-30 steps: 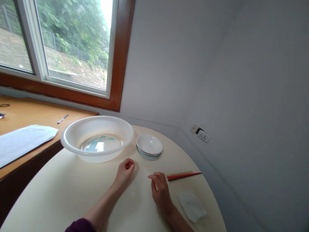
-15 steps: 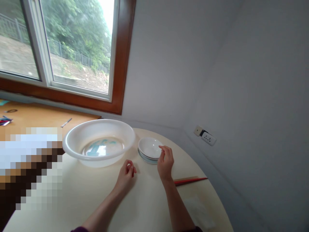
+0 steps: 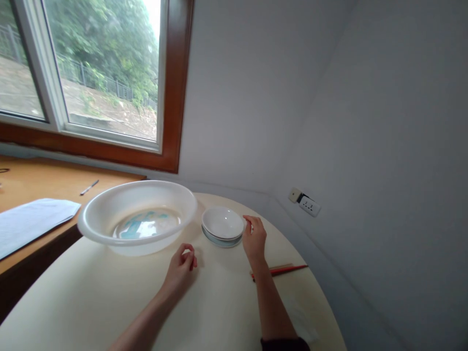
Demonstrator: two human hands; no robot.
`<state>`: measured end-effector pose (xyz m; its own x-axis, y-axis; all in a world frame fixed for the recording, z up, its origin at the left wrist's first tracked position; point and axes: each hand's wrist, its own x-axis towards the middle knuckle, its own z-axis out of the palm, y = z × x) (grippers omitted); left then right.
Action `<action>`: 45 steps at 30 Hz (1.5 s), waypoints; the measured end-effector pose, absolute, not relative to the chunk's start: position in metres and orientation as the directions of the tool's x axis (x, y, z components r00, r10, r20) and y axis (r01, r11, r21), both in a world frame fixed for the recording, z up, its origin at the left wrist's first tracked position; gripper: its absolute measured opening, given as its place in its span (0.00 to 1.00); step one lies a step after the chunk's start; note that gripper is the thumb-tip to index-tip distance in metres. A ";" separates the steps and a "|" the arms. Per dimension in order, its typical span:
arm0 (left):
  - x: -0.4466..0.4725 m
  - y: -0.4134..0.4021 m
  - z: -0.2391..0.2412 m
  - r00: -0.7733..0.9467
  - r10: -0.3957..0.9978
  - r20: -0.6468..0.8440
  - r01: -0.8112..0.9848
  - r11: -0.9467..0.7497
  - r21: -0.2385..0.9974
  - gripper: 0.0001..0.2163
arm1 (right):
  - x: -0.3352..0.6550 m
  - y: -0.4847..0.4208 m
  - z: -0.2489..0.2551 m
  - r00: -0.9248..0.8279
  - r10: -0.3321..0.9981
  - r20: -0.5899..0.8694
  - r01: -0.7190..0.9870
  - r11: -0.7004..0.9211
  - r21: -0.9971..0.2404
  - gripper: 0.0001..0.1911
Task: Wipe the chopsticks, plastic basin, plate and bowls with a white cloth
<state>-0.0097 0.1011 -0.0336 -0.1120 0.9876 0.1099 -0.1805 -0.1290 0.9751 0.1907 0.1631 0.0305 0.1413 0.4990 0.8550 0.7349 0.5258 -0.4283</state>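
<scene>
A white bowl [image 3: 222,222] sits on a pale plate or dish [image 3: 222,243] on the round table. My right hand [image 3: 255,240] is just beyond the bowl's right rim, fingers bent and thumb apart from the forefinger, with nothing visible between them. Whether a fingertip touches the rim I cannot tell. My left hand [image 3: 183,261] rests over the tabletop in front of the bowl and a large translucent white basin [image 3: 93,229]. Its fingers are curled in, and no object shows in them. Partly behind my right forearm lie red and light-coloured chopsticks [image 3: 290,269].
The cream round table [image 3: 109,297] ends in a curved edge at the right. A wooden desk [image 3: 47,175] under the window carries papers [image 3: 34,222] and a pen [image 3: 89,187]. A clear plastic-like sheet [image 3: 302,317] lies near my right forearm. A wall socket [image 3: 309,206] is at the right.
My right hand has shifted from over the bowl's right edge to just outside it. The whole view has turned slightly right. My left hand stays curled on the near side.
</scene>
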 end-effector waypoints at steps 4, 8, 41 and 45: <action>-0.012 0.098 -0.030 -0.128 0.984 0.123 -0.178 -0.145 0.973 0.16 | 0.191 0.161 0.030 0.148 0.568 0.810 0.723 0.496 -0.480 0.16; -0.013 0.095 -0.024 -0.126 0.985 0.117 -0.206 -0.142 0.968 0.15 | 0.191 0.163 0.026 0.168 0.623 0.764 0.715 0.457 -0.529 0.17; -0.019 0.102 -0.035 -0.243 0.956 0.162 -0.012 -0.170 0.985 0.12 | 0.199 0.173 0.012 0.226 0.694 0.684 0.730 0.344 -0.591 0.12; -0.018 0.103 -0.035 -0.273 0.951 0.143 -0.034 -0.158 0.987 0.13 | 0.199 0.172 0.010 0.203 0.698 0.687 0.751 0.339 -0.567 0.13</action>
<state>-0.0180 0.1030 -0.0346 -0.2727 0.9515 0.1428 -0.0344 -0.1579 0.9868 0.1989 0.1720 0.0105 0.2027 0.6982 0.6866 0.7507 0.3394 -0.5668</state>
